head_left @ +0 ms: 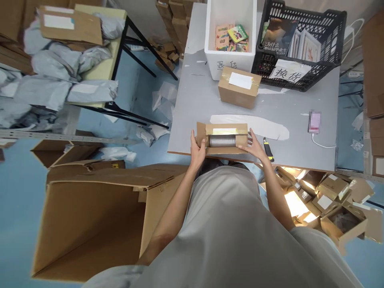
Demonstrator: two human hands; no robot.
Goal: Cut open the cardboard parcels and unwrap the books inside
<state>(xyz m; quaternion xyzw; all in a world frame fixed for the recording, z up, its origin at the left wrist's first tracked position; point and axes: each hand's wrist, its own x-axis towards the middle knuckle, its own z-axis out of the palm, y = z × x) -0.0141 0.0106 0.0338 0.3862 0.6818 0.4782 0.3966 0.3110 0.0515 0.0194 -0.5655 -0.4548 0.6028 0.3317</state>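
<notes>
A small opened cardboard box (223, 130) lies at the near edge of the grey table (198, 100). Its flaps are spread, and a silvery wrapped cylinder (222, 141) shows inside. My left hand (197, 150) grips the box's left end. My right hand (255, 147) rests against its right end, fingers on the flap. Yellow tape runs along the far flap. A sealed brown box (239, 87) with a white label stands farther back on the table.
A white foam bin (231, 32) with colourful booklets and a black crate (300, 44) of books stand at the table's far edge. A utility knife (268, 149) and a phone (315, 122) on a cable lie to the right. A large open carton (90, 224) sits on the floor to the left.
</notes>
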